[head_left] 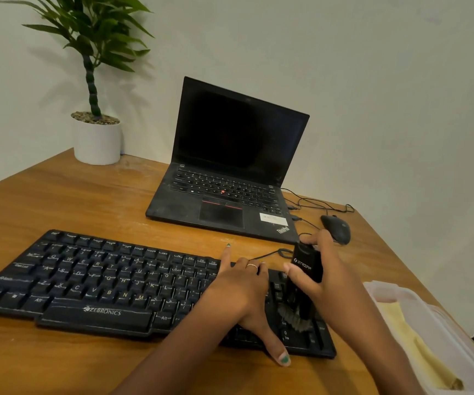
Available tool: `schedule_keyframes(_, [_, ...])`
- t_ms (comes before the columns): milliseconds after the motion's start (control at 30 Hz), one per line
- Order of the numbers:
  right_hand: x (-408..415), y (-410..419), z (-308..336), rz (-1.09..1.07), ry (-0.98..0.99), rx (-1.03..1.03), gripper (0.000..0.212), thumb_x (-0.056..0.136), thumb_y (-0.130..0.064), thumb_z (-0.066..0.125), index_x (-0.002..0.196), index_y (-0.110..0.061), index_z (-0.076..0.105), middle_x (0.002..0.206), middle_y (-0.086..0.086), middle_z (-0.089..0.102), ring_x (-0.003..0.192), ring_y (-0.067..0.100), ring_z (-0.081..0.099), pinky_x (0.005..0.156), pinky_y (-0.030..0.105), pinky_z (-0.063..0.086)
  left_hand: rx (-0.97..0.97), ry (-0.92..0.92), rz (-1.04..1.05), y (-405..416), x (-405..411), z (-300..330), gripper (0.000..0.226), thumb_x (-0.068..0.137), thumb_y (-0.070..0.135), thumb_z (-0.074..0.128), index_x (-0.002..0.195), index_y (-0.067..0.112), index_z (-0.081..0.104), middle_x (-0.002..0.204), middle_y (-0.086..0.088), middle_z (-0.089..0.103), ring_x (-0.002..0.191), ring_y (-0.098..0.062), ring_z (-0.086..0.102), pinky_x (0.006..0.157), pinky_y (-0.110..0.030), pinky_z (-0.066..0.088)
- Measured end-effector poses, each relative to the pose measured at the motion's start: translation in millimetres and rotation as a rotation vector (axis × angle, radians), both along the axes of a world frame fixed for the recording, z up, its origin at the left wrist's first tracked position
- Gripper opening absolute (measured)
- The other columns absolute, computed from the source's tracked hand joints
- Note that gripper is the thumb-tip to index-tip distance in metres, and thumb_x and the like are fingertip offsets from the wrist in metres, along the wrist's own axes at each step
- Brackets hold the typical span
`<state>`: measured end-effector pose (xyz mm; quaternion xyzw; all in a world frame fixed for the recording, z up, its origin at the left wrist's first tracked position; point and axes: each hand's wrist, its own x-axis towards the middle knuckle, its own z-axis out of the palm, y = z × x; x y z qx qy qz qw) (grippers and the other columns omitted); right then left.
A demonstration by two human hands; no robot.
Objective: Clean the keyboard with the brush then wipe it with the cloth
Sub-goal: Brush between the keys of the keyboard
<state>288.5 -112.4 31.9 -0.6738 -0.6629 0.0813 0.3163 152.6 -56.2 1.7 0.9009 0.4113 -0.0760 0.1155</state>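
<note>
A black Zebronics keyboard (pixel 93 286) lies across the wooden desk (pixel 73 201) in front of me. My left hand (pixel 244 297) rests flat on the keyboard's right part, fingers spread and straight, thumb reaching over the front edge. My right hand (pixel 327 280) grips a black brush (pixel 305 269) by its handle, held upright. Its grey bristles (pixel 294 316) touch the keys of the number pad at the keyboard's right end. A yellow cloth (pixel 409 340) lies in a clear plastic box (pixel 440 332) at the right edge of the desk.
An open black laptop (pixel 230 172) with a dark screen stands behind the keyboard. A black wired mouse (pixel 336 228) and its cables lie to the laptop's right. A potted plant in a white pot (pixel 97 141) stands at the back left corner.
</note>
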Motion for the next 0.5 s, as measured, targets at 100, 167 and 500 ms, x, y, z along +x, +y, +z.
schedule_keyframes(100, [-9.3,-5.2,-7.9,-0.063,0.028,0.142,0.039,0.085,-0.040,0.059,0.111,-0.039,0.031,0.086,-0.022,0.051,0.080,-0.005,0.054,0.061,0.010,0.044,-0.001,0.009,0.003,0.3,0.4,-0.8,0.136,0.062,0.078,0.066,0.154,0.009,-0.006,0.162,-0.011,0.005,0.148,-0.027,-0.004,0.101,-0.056,-0.030])
schedule_keyframes(167, [-17.5,-11.9,-17.0,-0.074,0.016,0.195,0.039,0.085,-0.039,0.059,0.114,-0.037,0.032,0.086,-0.025,0.047,0.079,-0.010,0.050,0.061,0.006,0.041,0.001,0.000,0.003,0.3,0.2,-0.8,0.135,0.062,0.078,0.067,0.154,0.010,-0.005,0.162,-0.011,0.006,0.148,-0.027,-0.003,0.103,-0.056,-0.028])
schedule_keyframes(500, [-14.9,-27.5,-15.9,-0.091,0.026,0.159,0.038,0.084,-0.039,0.060,0.105,-0.043,0.028,0.082,-0.021,0.053,0.076,-0.002,0.055,0.060,0.012,0.042,-0.003,0.013,0.003,0.5,-0.4,-0.6,0.137,0.062,0.080,0.065,0.153,0.009,-0.008,0.162,-0.011,0.002,0.148,-0.028,-0.006,0.103,-0.056,-0.028])
